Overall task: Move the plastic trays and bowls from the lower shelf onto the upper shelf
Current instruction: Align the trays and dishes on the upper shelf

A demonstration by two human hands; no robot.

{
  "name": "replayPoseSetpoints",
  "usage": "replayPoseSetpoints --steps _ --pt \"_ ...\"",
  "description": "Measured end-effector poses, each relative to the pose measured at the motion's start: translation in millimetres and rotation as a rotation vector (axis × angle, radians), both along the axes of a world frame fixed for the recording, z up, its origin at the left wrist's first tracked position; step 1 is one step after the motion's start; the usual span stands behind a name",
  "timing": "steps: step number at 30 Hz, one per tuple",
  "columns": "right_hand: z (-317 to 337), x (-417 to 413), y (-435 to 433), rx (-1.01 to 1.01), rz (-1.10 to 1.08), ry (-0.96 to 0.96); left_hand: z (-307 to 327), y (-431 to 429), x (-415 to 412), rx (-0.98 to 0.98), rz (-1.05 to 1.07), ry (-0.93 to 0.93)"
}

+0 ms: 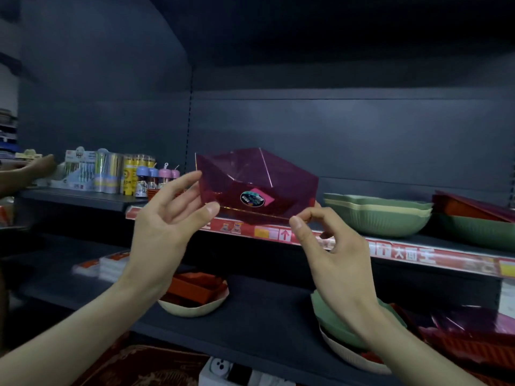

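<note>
While my left hand [164, 227] and right hand [334, 254] pinch the magenta bowl [259, 185] at the upper shelf [446, 240], I'm mid-placing; next, probably slide it in level.

1. Tray [259, 185] — translucent magenta; round dark sticker [252, 198], pink label [267, 195].
2. Stacked bowls [376, 215] — sage green and cream, ribbed sides.
3. Shelf-edge strip [404, 254]: red with white characters.
4. Shelving [278, 316]: dark grey.
5. Lower bowl [195, 310]: cream; small trays [195, 285] in it orange-red.
</note>
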State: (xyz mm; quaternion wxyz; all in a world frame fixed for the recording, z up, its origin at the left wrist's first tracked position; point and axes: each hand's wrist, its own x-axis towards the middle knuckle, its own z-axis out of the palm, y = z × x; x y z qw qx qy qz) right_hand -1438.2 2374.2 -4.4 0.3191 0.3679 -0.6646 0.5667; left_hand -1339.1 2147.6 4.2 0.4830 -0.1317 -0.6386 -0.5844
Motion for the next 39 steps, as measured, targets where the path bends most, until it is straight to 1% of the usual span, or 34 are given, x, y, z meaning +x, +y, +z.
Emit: replayPoseSetpoints --steps 6,10,20,24,29,35,39 --pt "19.3 -21.6 -13.8 -0.043 0.031 0.058 26.5 -8.8 -32.8 0.009 -0.041 0.048" --pt "32.8 -44.3 -23.9 -0.05 -0.029 0.042 37.1 -20.0 -64.1 -0.005 -0.002 0.029" --pt "59.7 -117.5 -59.7 0.048 -0.117 0.071 53.0 -55.2 -135.9 -0.036 0.065 -0.117" --pt "59.2 -135.7 -74.1 0.076 -0.147 0.041 54.0 -68.2 -159.0 -0.056 0.082 -0.193" --pt "50.0 -155.6 -89.0 0.044 -0.14 -0.043 45.7 -80.6 -187.8 -0.066 0.079 -0.306" --pt "36.6 -172.7 -97.6 0.046 -0.133 -0.089 33.9 -72.3 -203.7 -0.027 0.114 -0.321" --pt "32.8 -173.3 -95.4 0.123 -0.131 -0.058 32.4 -73.4 -215.7 -0.023 0.132 -0.344"
